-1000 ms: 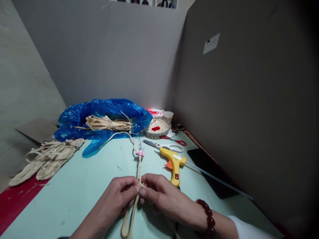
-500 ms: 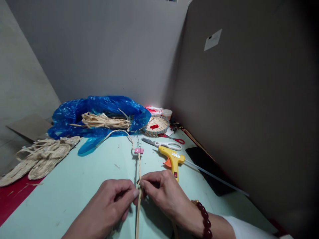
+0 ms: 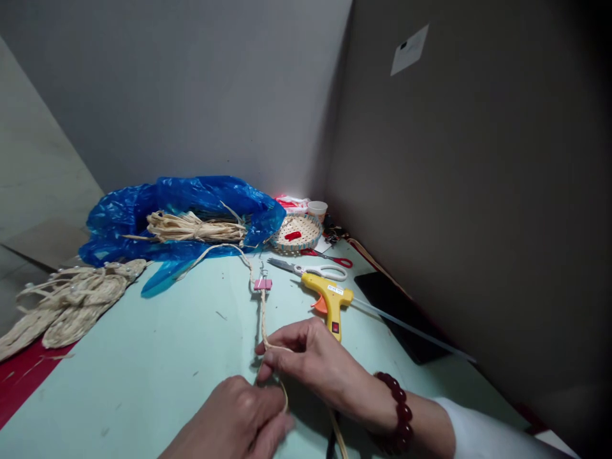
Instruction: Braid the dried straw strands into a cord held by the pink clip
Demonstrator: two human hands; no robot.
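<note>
A narrow raffia braid [image 3: 262, 315] runs toward me from a pink binder clip [image 3: 262, 284] on the tabletop. My right hand [image 3: 310, 363], with a dark red bead bracelet at the wrist, pinches the braid's near end between thumb and fingers. Lower and to the left, my left hand [image 3: 241, 411] is closed on a loose raffia strand [image 3: 285, 395] that bends up to the right fingers. Motion smears the left fingertips a little. Further strands [image 3: 338, 437] hang below my right wrist.
A blue plastic bag [image 3: 119, 217] holds a raffia bundle [image 3: 191, 227]. Woven sandals [image 3: 81, 303] lie at left. To the right are a yellow glue gun [image 3: 329, 294], white-handled scissors [image 3: 325, 272], red-handled scissors [image 3: 342, 261], a small woven basket [image 3: 306, 229] and a dark flat object [image 3: 406, 325].
My left hand has left the braid's side and moved down and toward me, drawing a strand into a curve. My right hand stays at the braid's end. The view has shifted slightly.
</note>
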